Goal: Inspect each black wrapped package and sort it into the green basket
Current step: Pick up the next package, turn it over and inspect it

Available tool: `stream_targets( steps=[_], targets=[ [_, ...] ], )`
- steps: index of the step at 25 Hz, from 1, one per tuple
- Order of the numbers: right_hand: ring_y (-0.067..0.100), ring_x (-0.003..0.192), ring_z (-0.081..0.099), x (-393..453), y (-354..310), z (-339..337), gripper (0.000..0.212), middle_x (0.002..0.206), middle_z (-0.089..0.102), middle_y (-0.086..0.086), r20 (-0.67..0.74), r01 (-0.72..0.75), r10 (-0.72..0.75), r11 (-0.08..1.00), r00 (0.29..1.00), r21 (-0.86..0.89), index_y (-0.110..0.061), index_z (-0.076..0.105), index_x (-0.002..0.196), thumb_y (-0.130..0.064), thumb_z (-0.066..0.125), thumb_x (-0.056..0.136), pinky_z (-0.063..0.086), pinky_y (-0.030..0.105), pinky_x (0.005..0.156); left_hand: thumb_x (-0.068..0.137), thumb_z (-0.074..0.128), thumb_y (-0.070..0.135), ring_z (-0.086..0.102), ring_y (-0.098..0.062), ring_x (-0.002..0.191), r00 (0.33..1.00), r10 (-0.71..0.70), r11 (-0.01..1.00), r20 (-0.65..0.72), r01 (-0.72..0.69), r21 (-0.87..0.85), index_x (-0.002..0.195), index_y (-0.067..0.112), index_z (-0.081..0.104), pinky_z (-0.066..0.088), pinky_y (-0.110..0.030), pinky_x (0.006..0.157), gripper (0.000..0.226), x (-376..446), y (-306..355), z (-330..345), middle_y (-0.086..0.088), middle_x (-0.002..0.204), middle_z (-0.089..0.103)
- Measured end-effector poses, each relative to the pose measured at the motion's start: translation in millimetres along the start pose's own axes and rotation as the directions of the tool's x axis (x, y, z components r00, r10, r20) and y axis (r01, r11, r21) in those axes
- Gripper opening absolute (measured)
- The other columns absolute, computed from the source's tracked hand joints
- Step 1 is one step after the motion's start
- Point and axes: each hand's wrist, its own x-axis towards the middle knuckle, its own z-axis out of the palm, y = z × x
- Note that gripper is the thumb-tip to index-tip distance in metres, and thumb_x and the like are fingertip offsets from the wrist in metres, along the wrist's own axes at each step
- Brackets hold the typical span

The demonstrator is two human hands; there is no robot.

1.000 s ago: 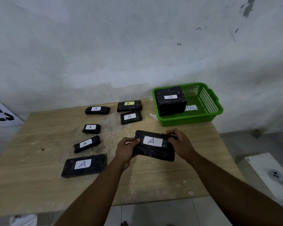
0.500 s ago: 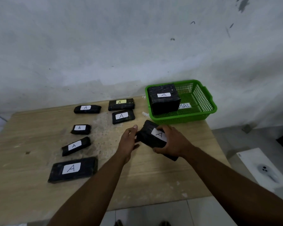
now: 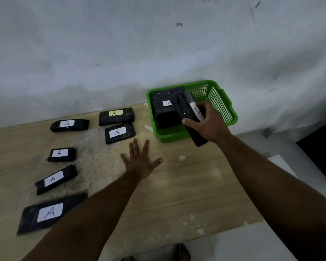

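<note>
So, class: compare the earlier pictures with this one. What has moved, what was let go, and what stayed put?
The left hand let go of the held package and now hovers open over the table. The right hand alone carried the package up and right, over the green basket, beside the large package already inside. The six packages on the table stayed put.
</note>
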Motion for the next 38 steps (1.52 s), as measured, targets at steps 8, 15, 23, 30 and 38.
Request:
stream_targets(
  steps=[8, 15, 23, 30, 38],
  targets=[
    [0.023, 0.107, 0.058, 93.8, 40.3, -3.6, 0.082, 0.119, 0.060, 0.001, -0.162, -0.180, 0.157, 0.974, 0.974, -0.139, -0.016, 0.053, 0.121, -0.067, 0.075, 0.062, 0.049, 0.037, 0.090, 0.072, 0.011, 0.092, -0.032, -0.026, 0.144, 0.996, -0.073, 0.989, -0.049, 0.079, 0.128, 0.149, 0.046, -0.019, -0.009, -0.079, 0.103, 0.094, 24.6, 5.4, 21.7, 0.001, 0.157, -0.035],
    [0.038, 0.127, 0.047, 150.6, 85.4, 15.1, 0.103, 0.139, 0.049, 0.010, -0.119, -0.307, 0.283, 0.879, 0.952, -0.364, -0.013, 0.039, 0.137, -0.075, 0.066, 0.059, 0.043, 0.055, 0.101, 0.072, 0.013, 0.093, -0.033, -0.024, 0.144, 0.992, -0.075, 0.990, -0.098, 0.086, 0.116, 0.150, 0.047, -0.015, -0.012, -0.076, 0.105, 0.094, 25.5, 7.6, 20.3, 0.002, 0.160, -0.030],
    [0.045, 0.115, 0.051, 160.9, 114.2, 42.6, 0.073, 0.125, 0.051, 0.022, -0.089, -0.164, 0.138, 0.843, 0.986, -0.512, -0.006, 0.045, 0.123, -0.055, 0.065, 0.073, 0.046, 0.054, 0.092, 0.072, 0.017, 0.092, -0.033, -0.025, 0.144, 0.993, -0.070, 0.990, -0.093, 0.080, 0.112, 0.149, 0.047, -0.016, -0.009, -0.076, 0.106, 0.095, 26.3, 6.2, 19.7, 0.001, 0.160, -0.031],
    [0.045, 0.124, 0.043, 166.3, 120.3, 52.7, 0.067, 0.134, 0.042, 0.023, -0.061, -0.218, 0.230, 0.761, 0.971, -0.611, -0.005, 0.039, 0.131, -0.037, 0.069, 0.080, 0.039, 0.056, 0.099, 0.074, 0.022, 0.090, -0.033, -0.024, 0.144, 0.991, -0.070, 0.992, -0.113, 0.081, 0.098, 0.150, 0.047, -0.013, -0.010, -0.075, 0.106, 0.095, 25.8, 5.0, 21.7, 0.002, 0.160, -0.029],
    [0.040, 0.135, 0.034, 149.0, 107.0, 39.8, 0.069, 0.144, 0.040, 0.021, -0.037, -0.190, 0.201, 0.829, 0.979, -0.525, -0.004, 0.039, 0.140, -0.047, 0.057, 0.088, 0.036, 0.055, 0.107, 0.072, 0.020, 0.091, -0.033, -0.023, 0.144, 0.991, -0.067, 0.994, -0.111, 0.077, 0.082, 0.150, 0.048, -0.014, -0.011, -0.076, 0.105, 0.095, 24.5, 4.0, 22.2, 0.004, 0.160, -0.029]
  ],
)
